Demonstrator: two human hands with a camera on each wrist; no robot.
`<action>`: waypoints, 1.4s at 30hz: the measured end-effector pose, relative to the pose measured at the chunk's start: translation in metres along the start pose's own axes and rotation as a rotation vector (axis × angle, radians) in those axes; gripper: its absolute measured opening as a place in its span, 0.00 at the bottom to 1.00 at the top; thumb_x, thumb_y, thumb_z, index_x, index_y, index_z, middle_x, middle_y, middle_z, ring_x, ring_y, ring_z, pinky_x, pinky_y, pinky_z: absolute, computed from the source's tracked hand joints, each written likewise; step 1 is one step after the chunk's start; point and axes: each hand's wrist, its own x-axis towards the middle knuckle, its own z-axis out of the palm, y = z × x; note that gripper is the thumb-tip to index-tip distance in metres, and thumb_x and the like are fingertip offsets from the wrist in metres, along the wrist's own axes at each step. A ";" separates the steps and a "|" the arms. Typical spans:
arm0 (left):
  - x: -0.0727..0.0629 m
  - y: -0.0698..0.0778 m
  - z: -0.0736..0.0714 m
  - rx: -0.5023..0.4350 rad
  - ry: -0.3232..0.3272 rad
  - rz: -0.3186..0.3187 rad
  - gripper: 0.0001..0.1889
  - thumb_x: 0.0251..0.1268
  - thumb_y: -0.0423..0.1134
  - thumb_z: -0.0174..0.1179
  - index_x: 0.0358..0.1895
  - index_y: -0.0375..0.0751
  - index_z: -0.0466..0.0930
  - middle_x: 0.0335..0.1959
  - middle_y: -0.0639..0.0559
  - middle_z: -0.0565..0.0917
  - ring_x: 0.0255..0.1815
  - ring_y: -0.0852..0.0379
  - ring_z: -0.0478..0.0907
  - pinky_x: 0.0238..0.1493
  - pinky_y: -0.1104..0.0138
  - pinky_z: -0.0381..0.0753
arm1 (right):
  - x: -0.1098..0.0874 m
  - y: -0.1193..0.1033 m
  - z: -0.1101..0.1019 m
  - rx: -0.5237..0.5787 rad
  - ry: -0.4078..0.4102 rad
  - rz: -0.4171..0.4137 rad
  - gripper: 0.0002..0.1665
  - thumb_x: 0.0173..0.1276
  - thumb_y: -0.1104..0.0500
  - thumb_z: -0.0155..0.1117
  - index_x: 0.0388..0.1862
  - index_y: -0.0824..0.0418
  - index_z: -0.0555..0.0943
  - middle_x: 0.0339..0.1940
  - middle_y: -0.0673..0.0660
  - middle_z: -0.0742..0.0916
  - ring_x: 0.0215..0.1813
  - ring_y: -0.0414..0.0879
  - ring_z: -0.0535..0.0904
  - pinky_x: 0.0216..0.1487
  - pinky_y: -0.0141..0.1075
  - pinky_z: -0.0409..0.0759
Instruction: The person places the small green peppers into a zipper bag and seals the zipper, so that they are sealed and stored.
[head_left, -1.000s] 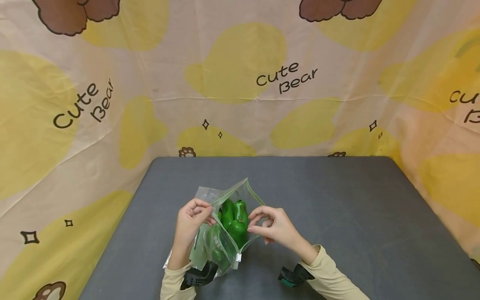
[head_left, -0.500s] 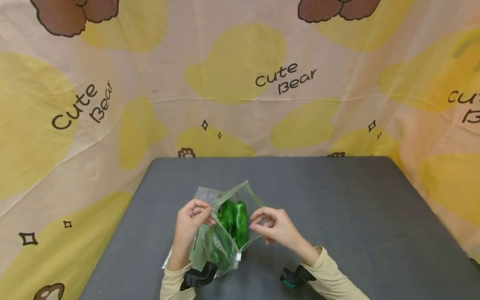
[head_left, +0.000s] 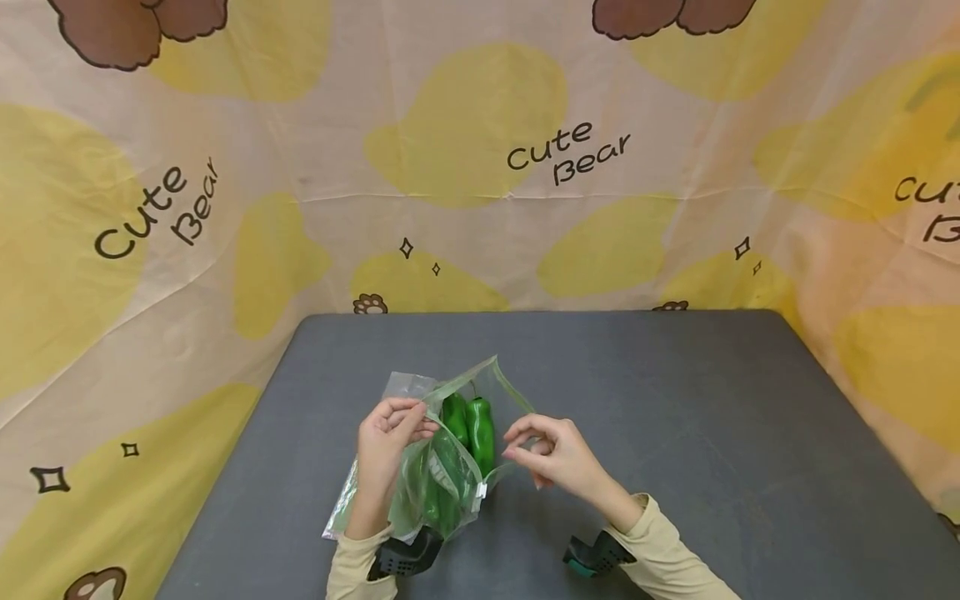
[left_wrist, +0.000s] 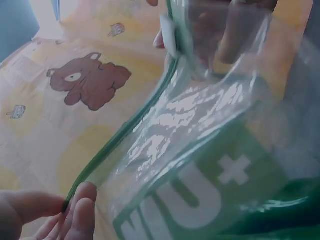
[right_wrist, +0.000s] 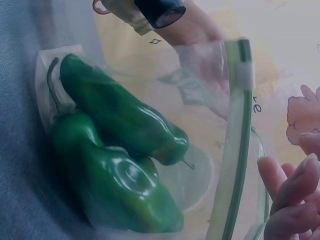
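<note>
A clear slider zip bag (head_left: 416, 496) with green print stands open-mouthed between the hands at the table's near middle. Long green peppers (head_left: 482, 433) lie inside it. My left hand (head_left: 381, 450) pinches the left rim between thumb and fingers; the left wrist view shows its fingertips on the green zip strip (left_wrist: 122, 131). My right hand (head_left: 555, 454), fingers curled, holds the opposite rim; its exact grip is partly hidden. A white slider (right_wrist: 245, 75) sits at the near end of the zip. Through the plastic, the right wrist view shows peppers (right_wrist: 120, 110) with thin stems.
A grey table (head_left: 675, 417) extends around the bag. Behind and beside it hangs a yellow and cream cloth (head_left: 465, 125) with bear prints. Black wrist devices (head_left: 596, 554) are strapped over the sleeves. Silvery plastic (head_left: 341, 504) shows beside the left forearm.
The peppers have shifted inside the bag, and a rounded pepper end is no longer visible at the mouth. Both hands keep their hold, moving slightly right.
</note>
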 end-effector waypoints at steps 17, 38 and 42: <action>-0.012 0.069 0.074 -0.013 -0.119 -0.078 0.06 0.59 0.26 0.55 0.37 0.23 0.73 0.26 0.38 0.81 0.26 0.54 0.81 0.31 0.65 0.81 | -0.018 0.009 -0.008 -0.024 0.017 -0.027 0.06 0.57 0.75 0.58 0.34 0.70 0.77 0.27 0.63 0.81 0.06 0.54 0.66 0.05 0.29 0.66; -0.030 0.040 0.115 0.126 -0.177 -0.117 0.10 0.63 0.26 0.50 0.41 0.17 0.69 0.30 0.32 0.78 0.30 0.45 0.80 0.33 0.62 0.81 | -0.055 0.026 -0.018 -0.083 -0.014 -0.011 0.06 0.56 0.77 0.58 0.32 0.71 0.77 0.10 0.59 0.75 0.08 0.53 0.66 0.07 0.31 0.69; -0.035 0.052 0.125 0.217 -0.183 -0.125 0.08 0.61 0.22 0.49 0.40 0.17 0.69 0.30 0.30 0.79 0.30 0.41 0.80 0.32 0.63 0.81 | -0.060 0.028 -0.020 -0.151 -0.055 0.010 0.06 0.57 0.75 0.58 0.32 0.69 0.78 0.13 0.55 0.77 0.10 0.51 0.69 0.10 0.30 0.71</action>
